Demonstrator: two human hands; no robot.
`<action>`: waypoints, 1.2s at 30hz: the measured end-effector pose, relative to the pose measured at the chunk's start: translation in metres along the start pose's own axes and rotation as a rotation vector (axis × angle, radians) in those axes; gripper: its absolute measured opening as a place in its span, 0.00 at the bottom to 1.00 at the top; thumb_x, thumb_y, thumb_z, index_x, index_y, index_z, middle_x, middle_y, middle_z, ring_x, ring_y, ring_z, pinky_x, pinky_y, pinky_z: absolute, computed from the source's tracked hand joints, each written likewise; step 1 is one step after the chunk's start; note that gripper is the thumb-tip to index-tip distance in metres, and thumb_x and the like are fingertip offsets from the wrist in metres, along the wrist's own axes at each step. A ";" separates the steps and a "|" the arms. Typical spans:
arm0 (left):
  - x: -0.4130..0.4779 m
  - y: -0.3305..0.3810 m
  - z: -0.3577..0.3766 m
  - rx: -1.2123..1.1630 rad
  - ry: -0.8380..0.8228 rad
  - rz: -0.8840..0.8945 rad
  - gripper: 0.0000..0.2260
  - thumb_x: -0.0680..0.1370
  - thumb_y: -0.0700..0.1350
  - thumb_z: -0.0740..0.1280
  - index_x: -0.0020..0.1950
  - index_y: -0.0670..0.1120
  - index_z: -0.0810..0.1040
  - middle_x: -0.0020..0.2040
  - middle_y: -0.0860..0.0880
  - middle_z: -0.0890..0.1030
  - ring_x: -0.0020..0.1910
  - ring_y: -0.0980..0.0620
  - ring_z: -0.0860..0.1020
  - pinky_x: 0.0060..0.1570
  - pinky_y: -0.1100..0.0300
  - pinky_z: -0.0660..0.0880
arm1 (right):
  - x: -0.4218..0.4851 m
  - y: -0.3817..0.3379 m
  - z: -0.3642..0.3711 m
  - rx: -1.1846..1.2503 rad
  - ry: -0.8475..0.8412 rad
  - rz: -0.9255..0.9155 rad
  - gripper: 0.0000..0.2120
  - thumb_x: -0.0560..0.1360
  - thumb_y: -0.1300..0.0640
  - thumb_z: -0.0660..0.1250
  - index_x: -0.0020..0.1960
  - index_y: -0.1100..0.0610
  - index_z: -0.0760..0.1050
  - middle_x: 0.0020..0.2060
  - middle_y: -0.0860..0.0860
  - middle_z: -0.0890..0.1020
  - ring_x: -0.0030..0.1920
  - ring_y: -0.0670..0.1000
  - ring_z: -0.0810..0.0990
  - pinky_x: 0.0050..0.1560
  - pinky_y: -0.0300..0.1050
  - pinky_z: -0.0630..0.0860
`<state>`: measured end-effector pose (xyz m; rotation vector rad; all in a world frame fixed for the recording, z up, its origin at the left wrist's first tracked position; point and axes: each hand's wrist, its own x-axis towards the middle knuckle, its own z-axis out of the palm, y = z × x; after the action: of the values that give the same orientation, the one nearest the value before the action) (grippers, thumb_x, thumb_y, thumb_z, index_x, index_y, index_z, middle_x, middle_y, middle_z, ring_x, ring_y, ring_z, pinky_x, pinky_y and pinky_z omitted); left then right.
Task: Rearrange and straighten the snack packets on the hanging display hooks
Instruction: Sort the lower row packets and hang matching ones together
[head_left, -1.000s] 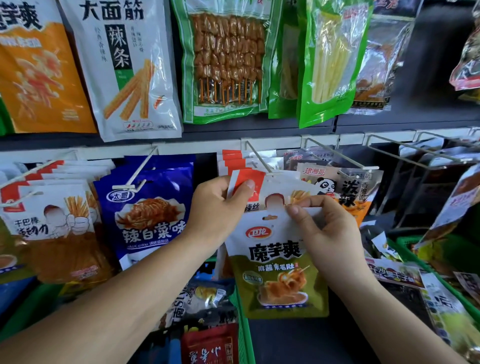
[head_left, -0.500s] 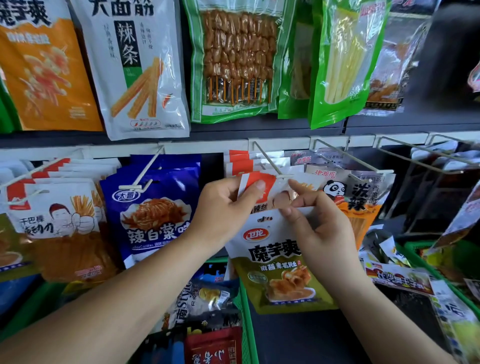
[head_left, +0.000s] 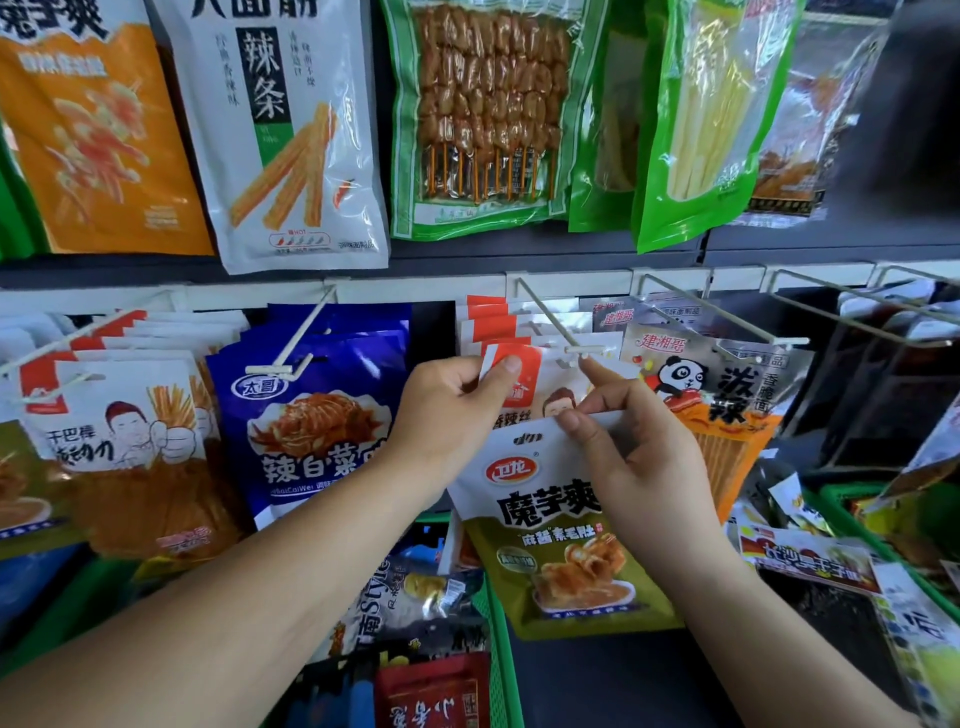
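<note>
A white and olive-green snack packet (head_left: 550, 525) hangs low in front of the middle hook (head_left: 563, 335), its top edge pinched by my right hand (head_left: 634, 447), whose index finger points up at the hook's tip. My left hand (head_left: 452, 410) pinches the red-cornered top of the front white packet (head_left: 519, 384) in the row on that hook. Several more red-and-white packets sit behind it on the same hook.
Blue packets (head_left: 317, 415) hang on the hook to the left, panda packets (head_left: 711, 395) on the hook to the right. Large bags (head_left: 291, 135) hang on the row above. Green baskets (head_left: 498, 623) with loose packets stand below. Bare wire hooks (head_left: 852, 306) stick out at right.
Both hands have risen slightly toward the hook's tip. My right index finger has lifted off the packet and now points up at the hook end.
</note>
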<state>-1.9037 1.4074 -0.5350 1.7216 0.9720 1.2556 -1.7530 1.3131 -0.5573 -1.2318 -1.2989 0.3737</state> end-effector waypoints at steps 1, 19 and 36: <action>0.004 -0.002 0.000 0.025 0.016 -0.006 0.14 0.81 0.54 0.69 0.46 0.46 0.88 0.42 0.48 0.89 0.44 0.46 0.87 0.48 0.43 0.84 | 0.000 0.001 0.000 0.003 0.021 0.010 0.08 0.81 0.56 0.71 0.46 0.46 0.76 0.63 0.40 0.82 0.58 0.33 0.80 0.50 0.33 0.77; -0.004 -0.016 -0.025 0.194 0.169 0.074 0.11 0.78 0.53 0.73 0.48 0.48 0.76 0.42 0.48 0.82 0.40 0.49 0.84 0.41 0.52 0.81 | 0.006 0.020 -0.010 -0.038 0.054 0.127 0.06 0.81 0.55 0.71 0.47 0.54 0.75 0.38 0.50 0.82 0.29 0.40 0.78 0.28 0.33 0.72; -0.107 -0.013 -0.128 0.078 -0.076 -0.203 0.06 0.80 0.45 0.71 0.54 0.53 0.86 0.46 0.60 0.88 0.44 0.63 0.86 0.37 0.72 0.79 | -0.039 0.001 0.034 -0.136 -0.287 0.255 0.40 0.74 0.28 0.67 0.78 0.49 0.68 0.67 0.41 0.79 0.68 0.44 0.77 0.69 0.44 0.74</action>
<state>-2.0523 1.3350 -0.5596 1.6697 1.1326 1.0272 -1.7944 1.2988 -0.5850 -1.5050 -1.4307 0.6739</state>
